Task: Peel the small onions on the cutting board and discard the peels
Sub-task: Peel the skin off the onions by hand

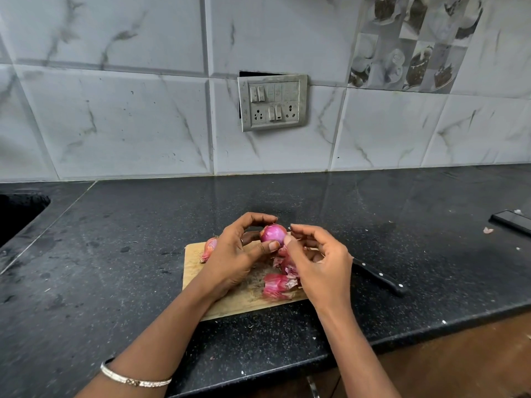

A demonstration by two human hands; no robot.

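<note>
Onion (273, 234), small, glossy pink, mostly bare of skin: held above the far edge of the cutting board (191, 272), gripped between the curled fingers and thumb of the left hand (232, 259), pinched at its right side by thumb and forefinger of the right hand (319, 265). On the board: second onion (209, 248), skin on, far left corner; peels (280, 285), pink heap near the right edge. Knife (379, 278), black-handled, on the countertop (115, 254) just right of the board, blade hidden. Sink (17, 216), left: contents too dark to tell.

Switch plate (272, 102): no readable lettering (marks too small)
Patterned tiles (413, 41): pictures only, no words
Elsewhere: nothing legible
</note>
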